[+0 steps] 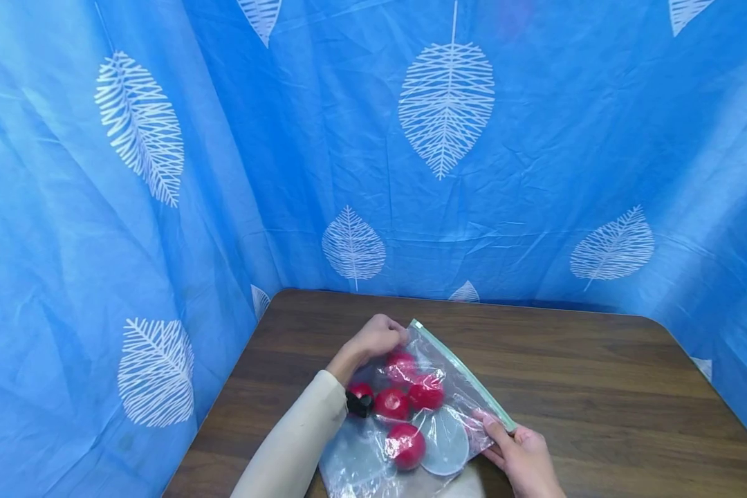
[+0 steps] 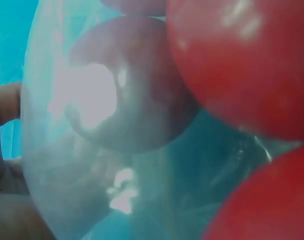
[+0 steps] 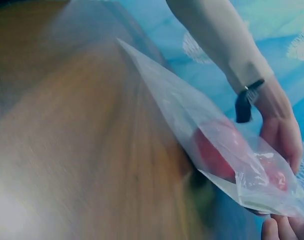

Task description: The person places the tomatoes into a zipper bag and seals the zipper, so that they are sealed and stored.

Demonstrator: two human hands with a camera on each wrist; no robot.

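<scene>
A clear zip bag (image 1: 432,346) with a pale green zip strip lies tilted over the front of the table, with several glossy red balls (image 1: 404,446) inside. At its upper left corner my left hand (image 1: 380,337) grips the edge, fingers curled. My right hand (image 1: 523,456) pinches the lower right corner near the end of the strip, thumb on top. A pale grey-blue round piece (image 1: 445,443) shows through the plastic; whether it is in the bag or under it, I cannot tell. The left wrist view shows the red balls (image 2: 242,65) close up through the plastic.
The dark wooden table (image 1: 597,387) extends behind the bag and to its right. A blue curtain (image 1: 535,138) with white leaf prints hangs at the back and on both sides. A black strap (image 3: 244,105) sits on my left wrist, close to the bag.
</scene>
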